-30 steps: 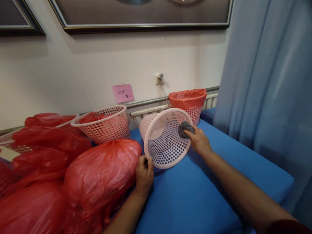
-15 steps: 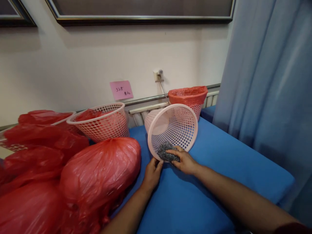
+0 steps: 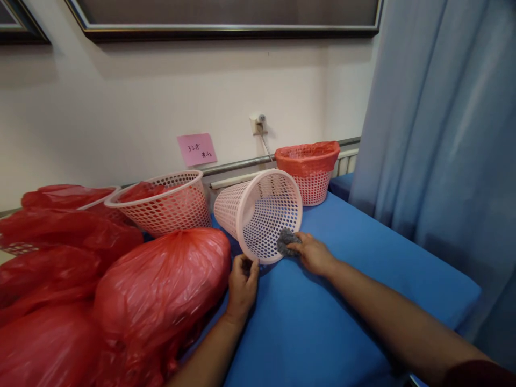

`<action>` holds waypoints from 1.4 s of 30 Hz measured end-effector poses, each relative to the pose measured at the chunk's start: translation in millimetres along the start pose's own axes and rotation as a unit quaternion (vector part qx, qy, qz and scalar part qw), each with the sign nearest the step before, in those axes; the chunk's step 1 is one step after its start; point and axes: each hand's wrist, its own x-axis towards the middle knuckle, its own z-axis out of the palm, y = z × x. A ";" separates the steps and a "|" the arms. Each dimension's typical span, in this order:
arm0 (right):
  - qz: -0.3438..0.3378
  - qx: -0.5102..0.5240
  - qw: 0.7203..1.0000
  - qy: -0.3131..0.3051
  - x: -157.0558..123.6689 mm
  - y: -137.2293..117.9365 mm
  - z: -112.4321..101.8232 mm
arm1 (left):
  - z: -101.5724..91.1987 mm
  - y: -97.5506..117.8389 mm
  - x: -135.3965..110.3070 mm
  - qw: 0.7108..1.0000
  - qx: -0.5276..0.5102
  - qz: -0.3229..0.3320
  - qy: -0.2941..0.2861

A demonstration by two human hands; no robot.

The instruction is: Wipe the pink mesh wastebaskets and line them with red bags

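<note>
A pink perforated plastic basket (image 3: 229,207) lies on its side on the blue-covered surface, its open mouth turned toward me and a little right. My left hand (image 3: 244,285) pinches the lower left of its rim, fingers curled. In my right hand (image 3: 316,253) is a bunched grey cloth (image 3: 287,243), pressed at the rim's lower right. Part of the cloth reaches over the inner wall.
Bulging red plastic bags (image 3: 165,279) crowd the left side. Behind them stands a second pink basket (image 3: 177,207) with red plastic inside. A red-lined basket (image 3: 310,185) stands at the back right. A blue curtain (image 3: 427,134) hangs at right.
The basket has rolled or turned, its mouth shifting left and facing more to the right. My right hand with the cloth has moved from the rim's bottom to its lower right.
</note>
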 end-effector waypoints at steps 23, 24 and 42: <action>-0.088 0.104 0.990 -0.021 1.0 -23.8 5.4 | 5.7 1.2 -5.6 1.000 0.010 -0.013 -0.024; -0.096 0.120 0.988 -0.024 1.3 -23.0 5.4 | 5.5 1.3 -5.3 0.999 0.005 -0.019 -0.039; 0.019 0.076 0.997 0.009 6.5 -13.5 7.6 | 10.2 -3.2 -9.5 0.997 -0.036 -0.027 -0.062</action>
